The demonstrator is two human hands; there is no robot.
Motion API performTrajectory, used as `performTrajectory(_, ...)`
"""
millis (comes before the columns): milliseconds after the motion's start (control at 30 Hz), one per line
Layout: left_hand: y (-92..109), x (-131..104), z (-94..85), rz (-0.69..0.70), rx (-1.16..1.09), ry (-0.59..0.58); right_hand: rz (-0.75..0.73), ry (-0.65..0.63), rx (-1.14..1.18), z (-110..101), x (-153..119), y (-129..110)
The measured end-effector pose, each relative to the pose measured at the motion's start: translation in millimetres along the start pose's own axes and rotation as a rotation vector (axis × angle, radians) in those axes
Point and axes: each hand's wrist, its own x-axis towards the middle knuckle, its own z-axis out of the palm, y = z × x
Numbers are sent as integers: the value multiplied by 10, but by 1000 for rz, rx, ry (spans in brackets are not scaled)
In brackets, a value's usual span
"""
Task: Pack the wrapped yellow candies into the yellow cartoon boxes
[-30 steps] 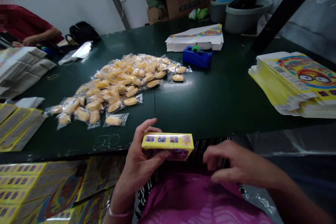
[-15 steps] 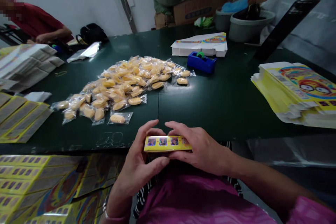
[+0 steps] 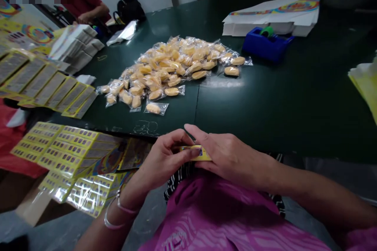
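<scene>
A small yellow box [image 3: 202,153] with little pictures on its side is held between both hands at the table's near edge. My left hand [image 3: 169,157] grips its left end, thumb across the front face. Around the right end are the fingers of my right hand [image 3: 226,157]. Beyond them lies a heap of yellow pieces in clear wrappers [image 3: 165,64], with one wrapped piece [image 3: 153,108] nearest the hands. A blue tape dispenser [image 3: 265,46] with a green core stands right of the heap.
Flat white printed cartons [image 3: 271,17] lie behind the dispenser. Yellow boxes [image 3: 44,80] line the table's left side, and stacked yellow boxes [image 3: 73,149] sit below its edge. A person in red [image 3: 85,0] is at the far left, near a black bag [image 3: 129,10]. More cartons [image 3: 365,82] lie far right.
The view has shifted left and downward. My left thumb has moved up onto the box's front face, and both hands now cover more of the box.
</scene>
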Motion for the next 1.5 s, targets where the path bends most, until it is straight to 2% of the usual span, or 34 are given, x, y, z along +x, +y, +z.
performTrajectory(67, -16, 18, 11, 37, 109, 59, 24, 24, 17, 36, -19, 55)
performTrajectory(167, -15, 59, 4, 68, 220, 94, 169, -12, 109, 63, -42, 122)
performTrajectory(233, -3, 83, -12, 70, 245, 61, 256, -19, 182, 60, -50, 148)
performTrajectory(300, 10, 100, -30, 60, 256, 4, 273, 12, 227, 53, -56, 160)
performTrajectory(567, 10, 176, -105, -121, 4, -241, 150, 82, 133, 125, -103, 164)
performTrajectory(700, 22, 184, -162, -126, 7, -275, 249, 55, 212, 117, -125, 174)
performTrajectory(867, 32, 106, -186, -82, 72, -219, 339, 59, 307, 57, -102, 168)
performTrajectory(933, 0, 65, -168, -15, 133, -179, 383, 61, 334, 45, -85, 166)
performTrajectory(1067, -158, 2, -106, 218, 308, -82, 476, 47, 383, 76, -100, 167)
performTrajectory(1233, -370, -54, -66, 272, 390, 3, 572, 62, 556, 229, -262, 159)
performTrajectory(1400, -409, -92, -54, 464, 607, 72, 568, 47, 485, 286, -332, 105)
performTrajectory(1500, -405, -99, -47, 551, 625, 111, 568, 49, 455, 261, -301, 63)
